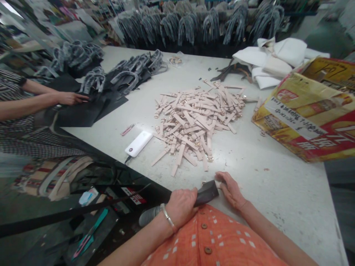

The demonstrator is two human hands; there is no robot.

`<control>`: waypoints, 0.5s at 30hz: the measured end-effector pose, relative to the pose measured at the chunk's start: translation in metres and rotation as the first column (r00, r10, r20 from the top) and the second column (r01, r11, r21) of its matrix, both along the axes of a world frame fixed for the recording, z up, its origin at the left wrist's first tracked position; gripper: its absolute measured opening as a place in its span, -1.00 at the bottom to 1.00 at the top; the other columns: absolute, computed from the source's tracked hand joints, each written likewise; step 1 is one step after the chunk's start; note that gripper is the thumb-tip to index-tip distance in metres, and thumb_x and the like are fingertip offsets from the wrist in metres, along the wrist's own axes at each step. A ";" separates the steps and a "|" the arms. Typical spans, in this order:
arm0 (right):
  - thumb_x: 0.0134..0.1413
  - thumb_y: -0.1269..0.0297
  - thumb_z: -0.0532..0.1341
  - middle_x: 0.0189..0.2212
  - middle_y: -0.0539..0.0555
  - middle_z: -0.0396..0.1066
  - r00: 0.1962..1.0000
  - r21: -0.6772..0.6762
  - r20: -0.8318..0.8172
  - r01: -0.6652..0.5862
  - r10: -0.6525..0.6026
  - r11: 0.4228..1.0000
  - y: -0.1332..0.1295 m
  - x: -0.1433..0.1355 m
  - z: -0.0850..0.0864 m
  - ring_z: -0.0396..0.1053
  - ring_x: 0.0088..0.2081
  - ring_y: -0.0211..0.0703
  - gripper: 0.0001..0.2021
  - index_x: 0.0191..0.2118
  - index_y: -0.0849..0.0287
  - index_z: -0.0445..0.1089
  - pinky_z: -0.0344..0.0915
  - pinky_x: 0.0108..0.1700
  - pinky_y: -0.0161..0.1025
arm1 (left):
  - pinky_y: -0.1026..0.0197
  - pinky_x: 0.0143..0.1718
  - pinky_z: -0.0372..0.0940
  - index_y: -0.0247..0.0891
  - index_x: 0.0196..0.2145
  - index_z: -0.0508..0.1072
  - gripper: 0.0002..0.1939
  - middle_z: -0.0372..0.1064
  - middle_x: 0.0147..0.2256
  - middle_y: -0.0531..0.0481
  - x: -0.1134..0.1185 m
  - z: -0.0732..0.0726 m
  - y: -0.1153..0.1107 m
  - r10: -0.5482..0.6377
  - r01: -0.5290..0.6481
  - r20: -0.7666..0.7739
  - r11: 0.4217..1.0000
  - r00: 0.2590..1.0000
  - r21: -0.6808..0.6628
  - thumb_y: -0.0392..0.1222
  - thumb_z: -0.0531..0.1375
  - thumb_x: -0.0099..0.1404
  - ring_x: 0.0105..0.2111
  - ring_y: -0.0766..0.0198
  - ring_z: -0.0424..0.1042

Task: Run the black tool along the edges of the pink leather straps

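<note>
My left hand (181,207), with a bracelet on its wrist, is closed around a flat black nozzle (208,194). A grey ribbed hose (149,215) shows behind that wrist and seems to run to the nozzle. Right at the nozzle's mouth, my right hand (230,190) pinches a small beige strap (218,183), mostly hidden by fingers and nozzle. A bit of gold metal shows just past the nozzle's top edge. Beyond both hands, a heap of beige straps with gold buckles (194,122) lies on the white table (277,192).
A white power bank (139,143) with a cable and a red cutter (128,129) lie left of the heap. At right stands a yellow-red carton (307,111). Across the left corner, a co-worker's hand (72,98) touches black sheets (74,114). Wrapped handles (133,70) lie behind.
</note>
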State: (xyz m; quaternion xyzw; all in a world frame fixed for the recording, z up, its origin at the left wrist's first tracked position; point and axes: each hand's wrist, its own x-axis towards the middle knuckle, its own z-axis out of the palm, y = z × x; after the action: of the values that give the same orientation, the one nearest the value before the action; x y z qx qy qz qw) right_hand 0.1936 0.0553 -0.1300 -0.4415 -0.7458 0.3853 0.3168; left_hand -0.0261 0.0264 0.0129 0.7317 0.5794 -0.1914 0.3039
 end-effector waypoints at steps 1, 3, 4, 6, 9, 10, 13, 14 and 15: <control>-0.06 0.53 -0.02 -0.16 0.13 0.31 1.000 -0.003 -0.002 -0.004 0.004 1.000 0.000 0.001 0.002 0.32 -0.13 -0.09 -0.51 0.05 0.11 0.16 0.31 -0.05 -0.10 | 0.10 -0.16 0.27 -0.22 -0.16 0.30 -0.68 0.45 -0.24 -0.17 0.004 -0.001 0.001 -0.009 0.009 0.004 1.000 1.000 -0.002 -0.01 0.12 0.19 -0.17 0.04 0.43; -0.04 0.52 -0.02 -0.09 0.14 0.29 1.000 -0.008 -0.006 -0.006 0.006 1.000 0.001 0.002 0.005 0.31 -0.10 -0.08 -0.49 0.09 0.09 0.14 0.32 -0.05 -0.11 | 0.09 -0.15 0.27 -0.23 -0.14 0.30 -0.66 0.45 -0.23 -0.18 0.012 -0.003 0.004 -0.020 0.020 0.008 1.000 1.000 -0.002 -0.02 0.13 0.18 -0.16 0.04 0.43; -0.03 0.51 -0.01 -0.05 0.15 0.27 1.000 -0.010 -0.008 -0.004 0.004 1.000 0.002 0.003 0.006 0.30 -0.08 -0.08 -0.49 0.10 0.09 0.13 0.32 -0.04 -0.11 | 0.09 -0.15 0.27 -0.24 -0.13 0.30 -0.66 0.44 -0.22 -0.19 0.015 -0.005 0.007 -0.022 0.022 0.008 1.000 1.000 0.000 -0.02 0.13 0.18 -0.15 0.04 0.43; 0.01 0.48 -0.01 0.01 0.15 0.24 1.000 -0.014 -0.014 0.003 -0.003 1.000 0.003 0.003 0.007 0.29 -0.04 -0.06 -0.49 0.13 0.08 0.11 0.31 -0.01 -0.09 | 0.09 -0.15 0.27 -0.25 -0.13 0.31 -0.66 0.44 -0.21 -0.20 0.018 -0.007 0.012 -0.018 0.018 0.000 1.000 1.000 0.009 -0.03 0.13 0.18 -0.14 0.03 0.43; 0.05 0.45 -0.02 0.05 0.14 0.23 1.000 -0.013 -0.029 0.011 -0.011 1.000 0.005 0.004 0.003 0.26 0.03 -0.05 -0.50 0.16 0.07 0.10 0.25 0.06 -0.06 | 0.11 -0.15 0.27 -0.24 -0.13 0.33 -0.67 0.44 -0.20 -0.19 0.017 -0.010 0.022 0.002 -0.002 -0.019 1.000 1.000 0.028 -0.03 0.09 0.20 -0.14 0.04 0.42; 0.06 0.45 -0.03 0.05 0.13 0.23 0.999 -0.006 -0.035 0.017 -0.017 1.000 0.005 0.004 0.002 0.25 0.05 -0.05 -0.50 0.16 0.07 0.10 0.23 0.08 -0.04 | 0.12 -0.15 0.27 -0.24 -0.14 0.34 -0.68 0.44 -0.20 -0.19 0.016 -0.011 0.026 0.010 -0.009 -0.025 0.999 1.000 0.034 -0.03 0.07 0.21 -0.14 0.05 0.43; 0.05 0.47 -0.04 0.07 0.14 0.23 0.999 0.020 -0.040 0.011 -0.011 1.000 0.005 0.005 -0.001 0.21 0.09 -0.04 -0.47 0.18 0.08 0.09 0.19 0.12 -0.02 | 0.14 -0.15 0.26 -0.23 -0.15 0.36 -0.66 0.44 -0.19 -0.18 0.008 -0.011 0.034 0.028 -0.026 -0.042 0.998 0.999 0.050 0.01 0.03 0.23 -0.14 0.07 0.43; 0.03 0.49 -0.04 0.08 0.14 0.22 0.999 0.021 -0.039 0.003 -0.002 1.000 0.005 0.005 -0.001 0.22 0.08 -0.04 -0.45 0.19 0.08 0.07 0.20 0.11 -0.03 | 0.14 -0.15 0.26 -0.23 -0.15 0.36 -0.66 0.44 -0.19 -0.18 0.005 -0.011 0.035 0.031 -0.028 -0.046 0.998 0.998 0.054 0.02 0.03 0.23 -0.14 0.07 0.43; 0.00 0.50 -0.03 0.09 0.15 0.21 0.999 0.016 -0.036 -0.006 0.006 1.000 0.005 0.005 0.000 0.23 0.07 -0.04 -0.42 0.20 0.09 0.06 0.22 0.10 -0.04 | 0.14 -0.15 0.27 -0.23 -0.15 0.36 -0.65 0.44 -0.20 -0.18 0.001 -0.010 0.035 0.031 -0.028 -0.051 0.998 0.998 0.057 0.03 0.02 0.23 -0.15 0.07 0.43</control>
State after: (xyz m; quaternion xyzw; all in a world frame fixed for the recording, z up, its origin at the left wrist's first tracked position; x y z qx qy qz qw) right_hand 0.1987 0.0599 -0.1300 -0.4297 -0.7442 0.3883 0.3327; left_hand -0.0252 0.0612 0.0026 0.7262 0.6029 -0.1892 0.2708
